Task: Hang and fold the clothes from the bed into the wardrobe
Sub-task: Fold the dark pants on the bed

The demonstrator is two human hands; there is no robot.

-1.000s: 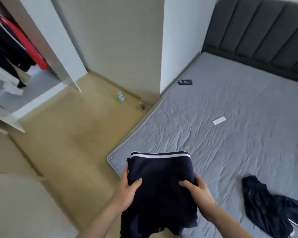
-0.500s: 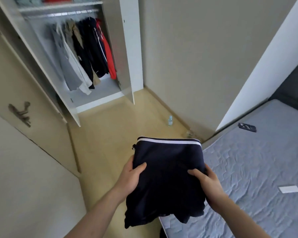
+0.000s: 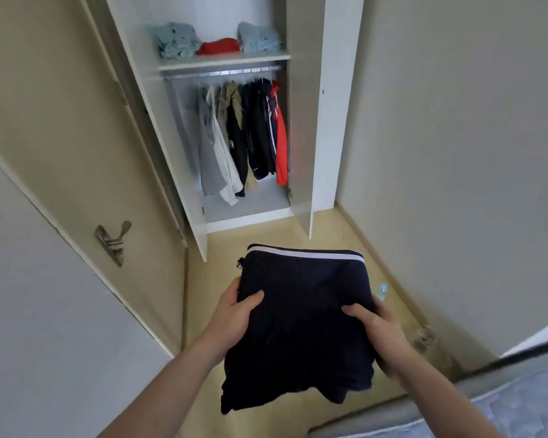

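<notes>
A folded navy garment (image 3: pixel 301 317) with a white stripe along its far edge is held flat in the air over the wooden floor (image 3: pixel 266 232), at about 6 o'clock in the view, facing the open wardrobe (image 3: pixel 326 121) at 12 o'clock. The left hand (image 3: pixel 234 314) grips its left edge, thumb curled on top and fingers tucked underneath out of sight; the right hand (image 3: pixel 374 330) grips the right edge in the same way, thumb lying across the cloth. The near end of the garment droops loosely below the wrists. Inside the wardrobe, a rail (image 3: pixel 222 72) carries hanging clothes (image 3: pixel 244 137) in grey, white, olive, black, navy and red, bunched toward the right side. On the shelf (image 3: pixel 225 58) above the rail sit folded piles: a pale blue stack (image 3: pixel 174 41) at left, a red one (image 3: pixel 219 47) in the middle, another pale blue stack (image 3: pixel 258 37) at right. At 9 o'clock a door with a metal lever handle (image 3: pixel 113 240) stands. A small clear bottle (image 3: pixel 382 290) stands on the floor by the wall at 4 o'clock, and a corner of the grey bed (image 3: pixel 503 409) shows at 5 o'clock.
</notes>
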